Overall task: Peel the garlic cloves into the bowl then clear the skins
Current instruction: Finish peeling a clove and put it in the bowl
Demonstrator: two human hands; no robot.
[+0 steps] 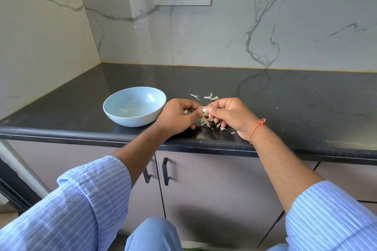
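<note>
The garlic clove [204, 109] sits between the two hands, held just above the front part of the table [285, 95], to the right of the bowl. The left hand [176, 117] has its fingers curled in, and its thumb and forefinger pinch the clove from the left. The right hand [230, 116] meets it from the other side; its grip is also closed small, thumb and fingertips pressed onto the same clove, the remaining fingers curled underneath. How much skin is still on the clove cannot be told.

Loose skins [204, 122] lie on the table directly under the hands, and a few more scraps [211, 97] lie just beyond the hands, toward the wall.

The light blue bowl [114, 105] stands on the table just left of the left hand, near the front edge. A few pale pieces [126, 110] lie on its bottom; whether they are cloves or skin is unclear.

A red thread [257, 127] circles the right wrist. Both forearms come out of rolled striped blue sleeves [85, 195].
</note>
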